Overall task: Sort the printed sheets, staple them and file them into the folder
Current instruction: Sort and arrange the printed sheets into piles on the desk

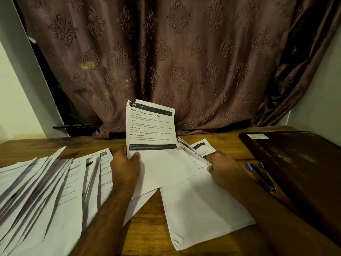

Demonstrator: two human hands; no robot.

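Left hand point(125, 169) pinching a printed sheet point(153, 133) upright above bench point(147, 235) middle; right hand point(223, 169) gripping a paper bundle point(195, 150) beside it. Folder point(295, 163) at right edge, stapler point(261, 175) alongside.

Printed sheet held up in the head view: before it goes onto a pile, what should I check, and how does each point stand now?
1. Left hand has a firm grip on the printed sheet, thumb on its front: ok.
2. Heading readable for sorting: ok.
3. Right hand holds the remaining sheets: ok.
4. Fanned pile at left lies within reach: ok.
5. Stapler within reach beside the dark folder: ok.
6. Held sheet is single, none stuck behind: cannot tell.
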